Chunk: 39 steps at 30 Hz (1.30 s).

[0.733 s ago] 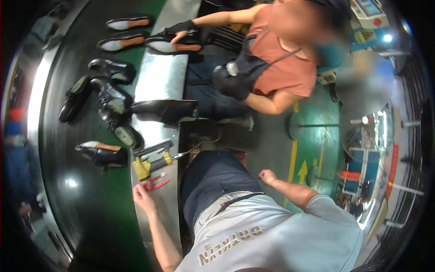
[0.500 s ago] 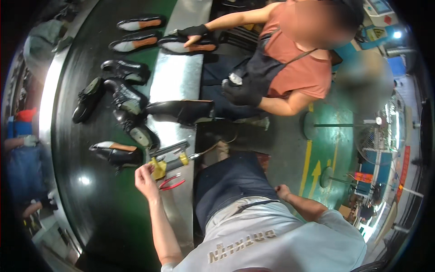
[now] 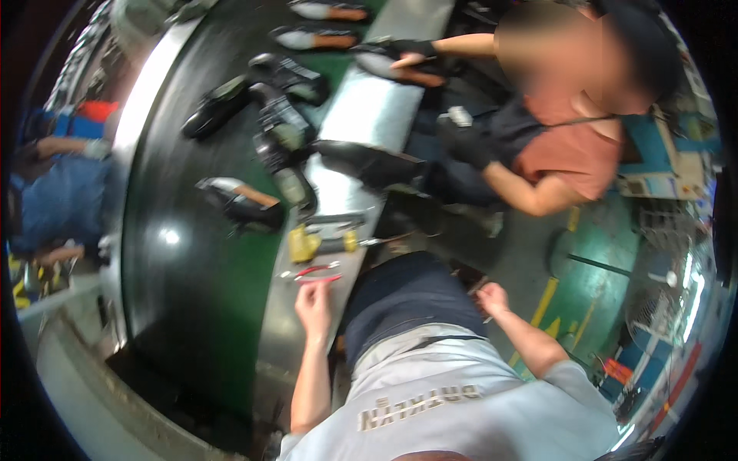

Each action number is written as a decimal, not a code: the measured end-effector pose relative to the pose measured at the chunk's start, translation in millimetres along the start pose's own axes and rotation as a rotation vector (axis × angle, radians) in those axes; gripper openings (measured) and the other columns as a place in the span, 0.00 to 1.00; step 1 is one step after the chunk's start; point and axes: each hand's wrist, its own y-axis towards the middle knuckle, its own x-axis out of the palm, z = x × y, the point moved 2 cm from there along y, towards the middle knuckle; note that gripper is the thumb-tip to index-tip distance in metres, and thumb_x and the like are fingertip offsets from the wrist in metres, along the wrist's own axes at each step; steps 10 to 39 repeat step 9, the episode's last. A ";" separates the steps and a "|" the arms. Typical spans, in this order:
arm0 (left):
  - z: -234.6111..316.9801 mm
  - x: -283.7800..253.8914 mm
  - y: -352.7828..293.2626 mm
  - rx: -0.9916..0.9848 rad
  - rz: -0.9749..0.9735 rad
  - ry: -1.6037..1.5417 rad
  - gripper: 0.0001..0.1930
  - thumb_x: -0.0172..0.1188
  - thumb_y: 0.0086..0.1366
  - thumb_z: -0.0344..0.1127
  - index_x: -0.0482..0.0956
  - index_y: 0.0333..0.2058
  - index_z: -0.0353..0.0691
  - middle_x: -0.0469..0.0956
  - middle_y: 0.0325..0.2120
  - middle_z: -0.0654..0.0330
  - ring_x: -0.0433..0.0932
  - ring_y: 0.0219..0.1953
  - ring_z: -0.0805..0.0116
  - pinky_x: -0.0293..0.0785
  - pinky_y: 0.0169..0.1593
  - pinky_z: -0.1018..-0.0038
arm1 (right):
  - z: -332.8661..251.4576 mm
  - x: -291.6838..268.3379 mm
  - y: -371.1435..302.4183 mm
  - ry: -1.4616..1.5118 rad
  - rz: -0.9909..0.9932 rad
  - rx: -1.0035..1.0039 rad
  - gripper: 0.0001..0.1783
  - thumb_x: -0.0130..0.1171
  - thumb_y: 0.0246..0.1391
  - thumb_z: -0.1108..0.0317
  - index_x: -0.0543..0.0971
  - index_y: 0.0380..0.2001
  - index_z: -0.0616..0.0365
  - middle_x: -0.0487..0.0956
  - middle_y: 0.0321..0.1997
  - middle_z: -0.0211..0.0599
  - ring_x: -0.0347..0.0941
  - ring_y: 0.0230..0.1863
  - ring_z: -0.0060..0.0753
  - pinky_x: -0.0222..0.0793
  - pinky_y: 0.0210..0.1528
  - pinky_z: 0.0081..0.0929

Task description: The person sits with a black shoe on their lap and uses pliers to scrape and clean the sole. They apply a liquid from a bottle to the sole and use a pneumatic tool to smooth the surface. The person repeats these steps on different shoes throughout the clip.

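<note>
A pair of red-handled pliers point(image 3: 327, 270) lies on the metal ledge point(image 3: 288, 338). My left hand point(image 3: 314, 303) is at its near handle, fingertips closed together on it. Just beyond the pliers rests a yellow and black hand tool point(image 3: 330, 240) with a hose fitting at its right end. My right hand point(image 3: 493, 298) hangs low by my right hip with its fingers curled, next to a dark reddish-brown surface; whatever lies inside the fingers is hidden.
Several black shoes point(image 3: 280, 127) lie on the dark green belt point(image 3: 177, 300). A black boot point(image 3: 369, 164) lies across the ledge. To the right a co-worker in black gloves holds a shoe point(image 3: 388, 67). A person in blue point(image 3: 61, 200) stands across the belt.
My left hand has drawn back from beside the yellow tool to the pliers, and its fingers now meet the handle. My view has turned and shifted. My right hand stays low at my side.
</note>
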 end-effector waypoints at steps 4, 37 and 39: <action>16.0 20.5 -31.0 -0.089 0.086 -0.117 0.10 0.58 0.67 0.33 0.75 0.27 0.37 0.77 0.23 0.64 0.74 0.28 0.78 0.71 0.34 0.80 | -63.0 0.3 18.9 0.159 -0.210 -0.093 0.10 0.62 0.57 0.64 0.79 0.33 0.62 0.81 0.26 0.36 0.77 0.22 0.25 0.74 0.24 0.27; -3.4 62.2 -43.2 0.001 -0.049 -0.247 0.10 0.58 0.68 0.31 0.71 0.27 0.36 0.76 0.22 0.60 0.73 0.25 0.75 0.71 0.33 0.78 | -107.6 -19.7 3.7 0.188 -0.221 -0.320 0.15 0.60 0.61 0.61 0.76 0.33 0.64 0.80 0.22 0.35 0.75 0.18 0.24 0.71 0.21 0.27; -3.4 62.2 -43.2 0.001 -0.049 -0.247 0.10 0.58 0.68 0.31 0.71 0.27 0.36 0.76 0.22 0.60 0.73 0.25 0.75 0.71 0.33 0.78 | -107.6 -19.7 3.7 0.188 -0.221 -0.320 0.15 0.60 0.61 0.61 0.76 0.33 0.64 0.80 0.22 0.35 0.75 0.18 0.24 0.71 0.21 0.27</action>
